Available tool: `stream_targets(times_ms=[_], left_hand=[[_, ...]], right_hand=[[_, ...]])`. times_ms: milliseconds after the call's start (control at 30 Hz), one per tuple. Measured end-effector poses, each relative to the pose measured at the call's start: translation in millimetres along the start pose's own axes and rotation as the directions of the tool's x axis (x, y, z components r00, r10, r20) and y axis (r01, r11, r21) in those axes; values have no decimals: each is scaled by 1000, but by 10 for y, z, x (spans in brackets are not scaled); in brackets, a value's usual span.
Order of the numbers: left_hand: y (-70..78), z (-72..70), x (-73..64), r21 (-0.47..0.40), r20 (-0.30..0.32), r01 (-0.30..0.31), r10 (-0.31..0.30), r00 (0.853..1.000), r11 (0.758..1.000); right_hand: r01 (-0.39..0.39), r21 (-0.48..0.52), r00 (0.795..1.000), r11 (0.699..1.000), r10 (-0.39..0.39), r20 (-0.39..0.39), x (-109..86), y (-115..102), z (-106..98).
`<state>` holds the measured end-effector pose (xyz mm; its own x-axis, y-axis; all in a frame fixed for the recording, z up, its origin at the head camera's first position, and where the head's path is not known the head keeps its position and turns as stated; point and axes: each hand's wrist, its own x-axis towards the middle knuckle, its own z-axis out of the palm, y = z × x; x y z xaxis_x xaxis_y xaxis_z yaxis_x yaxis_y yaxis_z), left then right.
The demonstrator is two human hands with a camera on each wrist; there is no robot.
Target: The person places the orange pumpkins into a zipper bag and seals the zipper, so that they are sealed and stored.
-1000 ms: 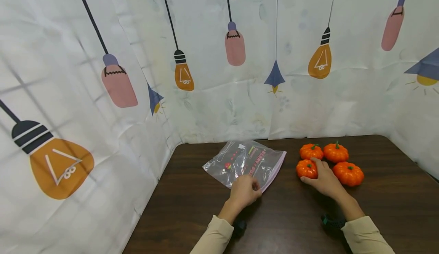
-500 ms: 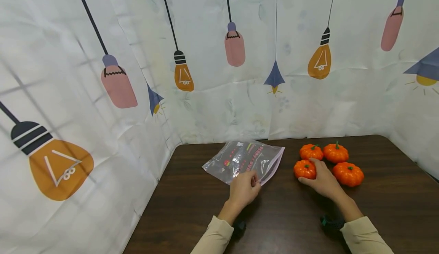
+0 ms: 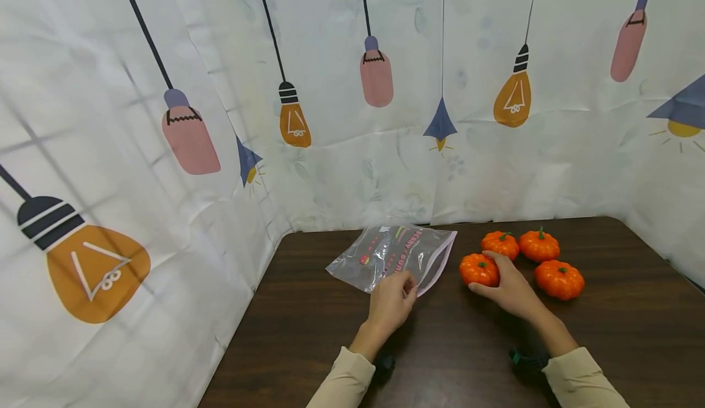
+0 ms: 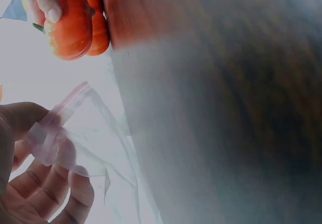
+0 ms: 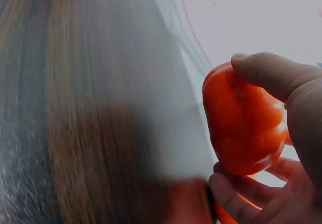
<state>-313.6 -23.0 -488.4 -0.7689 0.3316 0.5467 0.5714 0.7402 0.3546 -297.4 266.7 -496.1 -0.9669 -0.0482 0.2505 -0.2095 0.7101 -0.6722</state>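
A clear printed zip bag (image 3: 385, 258) with a pink-edged mouth lies toward the back of the table. My left hand (image 3: 392, 304) pinches the bag's mouth edge between thumb and forefinger, as the left wrist view shows with the pink zip strip (image 4: 68, 103). The mouth gapes a little on its right side. To the right of the bag, my right hand (image 3: 512, 289) grips a small orange pumpkin (image 3: 478, 270). In the right wrist view, thumb and fingers hold that pumpkin (image 5: 244, 121) from opposite sides, apart from the bag.
Three more orange pumpkins stand together at the back right: one at the rear left (image 3: 500, 244), one at the rear right (image 3: 540, 245) and one in front (image 3: 559, 279). A patterned cloth (image 3: 352, 169) hangs behind the dark wooden table (image 3: 457, 359).
My right hand has drawn its pumpkin leftward, away from the others and nearer the bag. My left hand has shifted slightly back, and the bag's mouth has parted more.
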Motion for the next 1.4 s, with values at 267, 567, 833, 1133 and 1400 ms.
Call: stream_targets(times_ms=[267, 567, 833, 1133, 1400], left_hand=[[-11, 4, 1, -34, -37, 25, -26, 999, 999], [-5, -5, 15, -80, -45, 11, -15, 999, 997], [3, -6, 16, -99, -13, -20, 19, 1000, 995], [47, -43, 15, -108, -14, -65, 64, 998, 992], [77, -52, 14, -139, -27, -75, 72, 997, 988]], right_hand=[[34, 14, 999, 999, -34, -7, -8, -107, 45], [50, 72, 999, 996, -49, -13, -1, -205, 109], [75, 98, 997, 992, -73, -16, -3, -278, 223], [106, 112, 994, 988, -103, -33, -36, -364, 289], [75, 112, 997, 991, -72, -28, -26, -376, 315]])
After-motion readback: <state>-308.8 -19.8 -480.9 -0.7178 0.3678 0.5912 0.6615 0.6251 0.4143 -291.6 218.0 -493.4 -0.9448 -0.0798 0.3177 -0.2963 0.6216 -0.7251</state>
